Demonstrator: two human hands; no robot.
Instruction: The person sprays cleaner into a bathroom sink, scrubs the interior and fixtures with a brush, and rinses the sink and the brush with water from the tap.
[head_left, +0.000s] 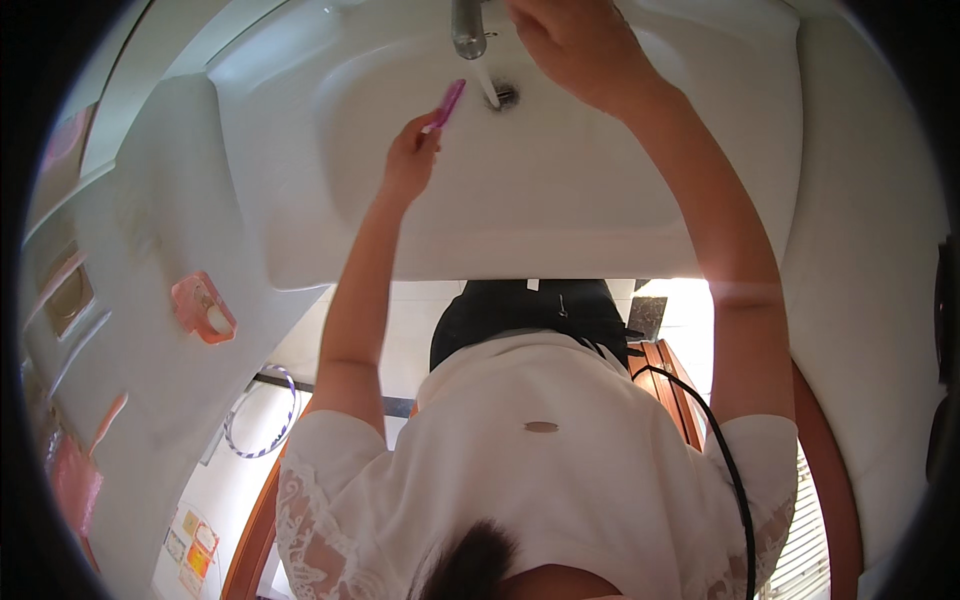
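My left hand (411, 161) grips a slim purple plastic object (450, 101), possibly a comb, at its lower end. It is held over the white washbasin (480, 202), to the left of the drain (507, 94). A stream of water (486, 81) runs from the metal faucet spout (469, 34) and lands at the drain, apart from the purple object. At the top edge of the view, my right hand (566, 49) is bent beside the faucet on its right. Its fingertips are cut off or hidden, so what they touch does not show.
On the left counter sits a pink soap dish (202, 307) with a pale bar of soap. Farther down that side are a pink container (75, 480) and a brush-like handle (109, 424). A black cable (724, 442) hangs along my right side. The basin's front edge (525, 262) meets my waist.
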